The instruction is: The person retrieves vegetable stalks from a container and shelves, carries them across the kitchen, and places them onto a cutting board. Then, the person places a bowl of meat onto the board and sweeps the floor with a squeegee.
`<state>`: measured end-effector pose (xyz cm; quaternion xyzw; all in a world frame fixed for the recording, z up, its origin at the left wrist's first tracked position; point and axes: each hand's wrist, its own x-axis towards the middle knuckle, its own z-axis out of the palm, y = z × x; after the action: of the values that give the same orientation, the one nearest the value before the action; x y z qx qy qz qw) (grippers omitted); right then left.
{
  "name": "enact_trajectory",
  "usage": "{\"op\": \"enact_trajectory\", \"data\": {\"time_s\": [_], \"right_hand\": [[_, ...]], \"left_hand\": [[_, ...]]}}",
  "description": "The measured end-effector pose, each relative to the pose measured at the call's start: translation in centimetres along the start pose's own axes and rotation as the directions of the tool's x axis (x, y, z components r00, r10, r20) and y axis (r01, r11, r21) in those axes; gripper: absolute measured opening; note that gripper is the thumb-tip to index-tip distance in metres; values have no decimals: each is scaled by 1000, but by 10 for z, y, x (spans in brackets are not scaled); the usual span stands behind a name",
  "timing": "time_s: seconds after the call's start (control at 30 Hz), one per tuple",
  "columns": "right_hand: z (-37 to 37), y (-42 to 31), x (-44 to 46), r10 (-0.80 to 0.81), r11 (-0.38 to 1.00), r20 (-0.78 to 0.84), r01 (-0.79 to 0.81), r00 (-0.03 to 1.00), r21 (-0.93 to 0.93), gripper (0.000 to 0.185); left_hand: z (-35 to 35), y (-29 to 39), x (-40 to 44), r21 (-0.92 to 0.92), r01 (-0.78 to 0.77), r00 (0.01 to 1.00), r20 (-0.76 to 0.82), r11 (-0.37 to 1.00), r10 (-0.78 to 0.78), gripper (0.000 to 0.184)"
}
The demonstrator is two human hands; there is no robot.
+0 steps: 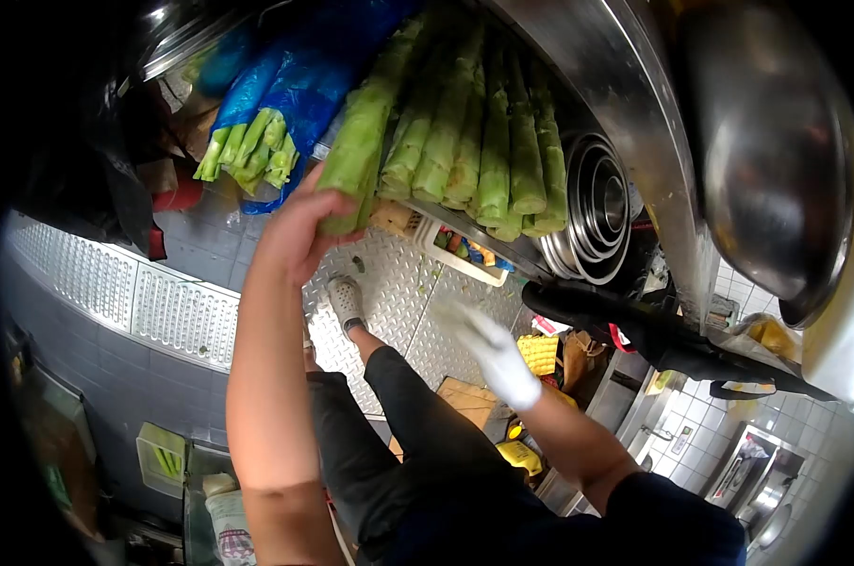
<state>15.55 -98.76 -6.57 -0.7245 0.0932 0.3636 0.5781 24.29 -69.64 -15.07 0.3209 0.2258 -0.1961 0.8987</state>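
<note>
My bare left hand (pixel 309 226) is closed around the lower end of a thick green celtuce stem (pixel 361 141), at the left end of a row. Several more celtuce stems (pixel 474 141) lie side by side to its right, their cut ends facing me. My right hand (pixel 497 354), in a white glove, hangs over the floor below the row. Its fingers look stretched out but are blurred by motion, and nothing shows in them. Left of the stems, a blue plastic bag (pixel 304 94) is wrapped around green stalks (pixel 252 151).
Nested metal bowls (pixel 592 212) stand right of the stems. A white basket (pixel 464 255) sits beneath them. A large metal wok (pixel 776 160) is at upper right. Below lies a metal-plate floor (pixel 398 302) beside a drain grate (pixel 182 311). A cardboard piece (pixel 469 401) lies near my legs.
</note>
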Motion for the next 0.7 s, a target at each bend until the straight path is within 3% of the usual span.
{"op": "enact_trajectory", "data": {"time_s": [0.03,0.1,0.17,0.2,0.23,0.27,0.3,0.33,0.43,0.53,0.63,0.67,0.7], "right_hand": [[7,-4,25,-27,997,41,24,999,70,45],[25,-10,69,-215,975,100,219,971,-28,56],[57,-25,103,-205,972,109,189,973,143,66],[76,-35,111,-44,885,128,-21,991,466,68],[86,-37,109,-19,826,197,-96,980,556,68],[95,-38,106,-3,755,267,-172,964,632,67],[102,-38,102,3,675,338,-252,941,694,67],[109,-36,95,-25,717,340,-219,940,661,68],[125,-26,66,-62,794,386,-189,920,578,73],[128,-24,39,-42,778,423,-236,905,582,73],[101,-15,24,57,823,549,-351,834,447,72],[91,-9,19,37,807,560,-355,828,471,72],[80,-7,13,15,815,582,-347,813,464,73]], "left_hand": [[-2,-5,-13,-7,-10,1000,-13,1000,10,77],[-3,-19,-45,93,-51,998,-39,994,55,82],[6,-29,-88,169,-26,993,-108,985,44,88],[17,-32,-115,194,21,986,-168,981,12,91],[21,-52,-139,247,-41,971,-219,968,97,97],[30,-59,-165,300,-2,971,-228,954,74,98],[39,-63,-184,605,-52,953,-208,794,221,97],[49,-68,-202,841,-45,913,-184,539,364,97],[57,-107,-252,922,91,888,-245,375,388,105],[66,-131,-286,920,81,916,-221,383,336,111],[51,-133,-304,815,-62,977,-70,576,203,114],[44,-126,-305,784,-38,981,-88,620,170,111],[34,-125,-302,766,-82,967,-95,638,238,99]]}}
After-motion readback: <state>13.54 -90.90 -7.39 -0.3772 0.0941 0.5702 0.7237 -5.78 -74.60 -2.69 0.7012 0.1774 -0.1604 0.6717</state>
